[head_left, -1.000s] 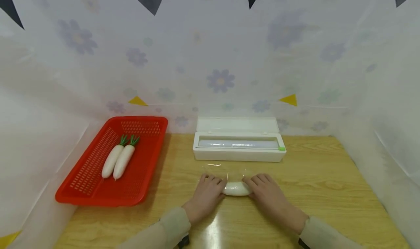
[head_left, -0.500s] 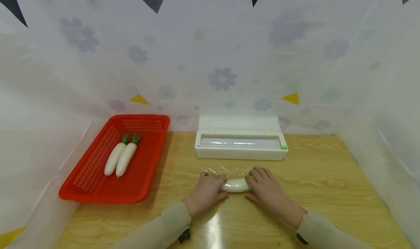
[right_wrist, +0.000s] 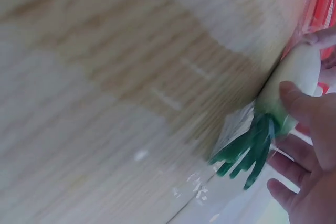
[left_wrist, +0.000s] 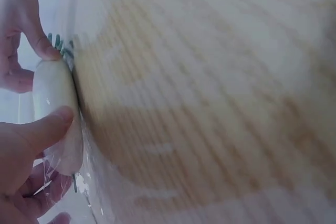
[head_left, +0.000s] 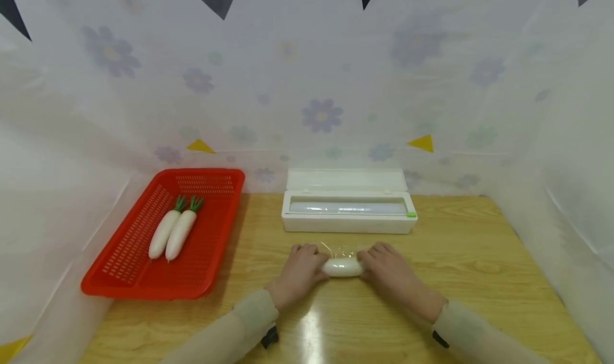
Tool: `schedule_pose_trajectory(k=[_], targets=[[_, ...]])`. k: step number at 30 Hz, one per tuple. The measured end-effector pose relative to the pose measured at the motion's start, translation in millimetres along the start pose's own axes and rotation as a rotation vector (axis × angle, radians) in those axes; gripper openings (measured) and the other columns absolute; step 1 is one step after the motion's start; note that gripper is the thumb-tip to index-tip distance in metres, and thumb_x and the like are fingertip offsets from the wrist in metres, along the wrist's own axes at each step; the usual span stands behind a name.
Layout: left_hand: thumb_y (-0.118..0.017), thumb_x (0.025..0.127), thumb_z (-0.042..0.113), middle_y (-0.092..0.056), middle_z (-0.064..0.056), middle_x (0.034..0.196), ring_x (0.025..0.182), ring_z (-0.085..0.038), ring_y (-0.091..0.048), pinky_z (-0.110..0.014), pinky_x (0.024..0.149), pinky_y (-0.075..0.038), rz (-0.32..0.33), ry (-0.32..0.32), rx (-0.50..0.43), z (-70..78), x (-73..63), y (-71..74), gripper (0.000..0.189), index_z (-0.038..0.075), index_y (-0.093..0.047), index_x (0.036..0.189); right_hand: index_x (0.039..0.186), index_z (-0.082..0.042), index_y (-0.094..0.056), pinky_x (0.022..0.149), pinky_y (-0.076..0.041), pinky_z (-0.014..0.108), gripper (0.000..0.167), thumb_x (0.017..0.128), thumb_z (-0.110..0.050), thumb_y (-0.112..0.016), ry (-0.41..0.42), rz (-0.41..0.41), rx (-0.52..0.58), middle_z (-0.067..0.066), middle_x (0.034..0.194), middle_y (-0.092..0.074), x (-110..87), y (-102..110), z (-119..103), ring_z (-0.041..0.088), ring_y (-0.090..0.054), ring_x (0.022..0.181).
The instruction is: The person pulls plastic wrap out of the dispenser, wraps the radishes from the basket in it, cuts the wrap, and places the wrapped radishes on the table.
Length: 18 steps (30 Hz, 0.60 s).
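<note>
Evidently grasped at both ends: white radish (head_left: 342, 267), with left grip (head_left: 299, 271) pinching the root-tip end, left thumb (left_wrist: 50, 127) on top, and right grip (head_left: 390, 276) curled round the leafy end, right thumb (right_wrist: 298, 99) on the white flesh just beside the green leaves (right_wrist: 253, 148). Low over the desk (head_left: 479, 257); full contact hard to tell. Press evenly with both thumbs, so as not to let one end run ahead. Clear film (head_left: 342, 251) about the radish and spread on its far side: best rolled slowly forward under light tension, smoothing creases outward. Mind the film bunched around the left fingers; ease them free gently to avoid tearing. Treat the leaves as springy, probably, and tuck film over them softly. Stop short of the white box (head_left: 350, 225), lid raised, film roll (head_left: 347, 208) inside. Off to the left, red basket (head_left: 203, 291) with two unwrapped radishes (head_left: 181, 236).
</note>
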<state>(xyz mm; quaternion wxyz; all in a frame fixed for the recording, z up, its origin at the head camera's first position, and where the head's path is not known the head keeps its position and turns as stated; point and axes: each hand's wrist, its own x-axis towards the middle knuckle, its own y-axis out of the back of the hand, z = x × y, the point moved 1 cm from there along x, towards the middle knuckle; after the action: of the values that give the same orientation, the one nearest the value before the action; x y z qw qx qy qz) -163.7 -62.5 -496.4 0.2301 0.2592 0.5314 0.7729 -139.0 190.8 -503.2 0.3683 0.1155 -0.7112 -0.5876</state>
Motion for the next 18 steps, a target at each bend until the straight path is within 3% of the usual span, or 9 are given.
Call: schedule_pose_trajectory(k=[5, 9, 14, 18], targets=[[-0.079, 0.091, 0.035, -0.074, -0.001, 0.107, 0.101, -0.021, -0.067, -0.048, 0.099, -0.041, -0.005, 0.001, -0.068, -7.1, 4.6, 1.3, 0.038, 0.016, -0.065, 0.121, 0.114, -0.011, -0.071, 0.094, -0.050, 0.045, 0.033, 0.086, -0.021, -0.086, -0.074, -0.043, 0.113, 0.000, 0.101, -0.072, 1.4, 2.4, 9.9, 0.020, -0.062, 0.095], [-0.077, 0.094, 0.036, -0.076, 0.001, 0.111, 0.106, -0.022, -0.067, -0.051, 0.101, -0.040, -0.004, 0.001, -0.064, -11.4, 5.8, -0.3, 0.031, 0.018, -0.066, 0.117, 0.116, -0.008, -0.072, 0.100, -0.049, 0.052, 0.033, 0.088, -0.022, -0.083, -0.077, -0.056, 0.146, 0.008, 0.112, -0.072, 4.0, 6.1, 13.5, 0.031, -0.064, 0.110], [-0.076, 0.095, 0.039, -0.074, 0.000, 0.121, 0.115, -0.023, -0.063, -0.052, 0.103, -0.041, 0.026, -0.002, -0.008, -13.7, 7.4, -1.3, 0.031, 0.018, -0.071, 0.118, 0.113, -0.004, -0.077, 0.092, -0.050, 0.048, 0.035, 0.084, -0.022, -0.087, -0.014, 0.007, 0.083, 0.005, 0.101, -0.067, 6.8, 4.4, 16.7, 0.027, -0.060, 0.102], [-0.078, 0.094, 0.038, -0.069, -0.002, 0.121, 0.116, -0.022, -0.059, -0.051, 0.100, -0.043, 0.056, -0.013, 0.031, -15.5, 8.5, -1.8, 0.033, 0.016, -0.075, 0.118, 0.116, -0.005, -0.075, 0.085, -0.049, 0.044, 0.038, 0.084, -0.022, -0.087, -0.008, 0.008, 0.036, 0.001, 0.094, -0.068, 9.0, 3.3, 16.8, 0.021, -0.059, 0.092]])
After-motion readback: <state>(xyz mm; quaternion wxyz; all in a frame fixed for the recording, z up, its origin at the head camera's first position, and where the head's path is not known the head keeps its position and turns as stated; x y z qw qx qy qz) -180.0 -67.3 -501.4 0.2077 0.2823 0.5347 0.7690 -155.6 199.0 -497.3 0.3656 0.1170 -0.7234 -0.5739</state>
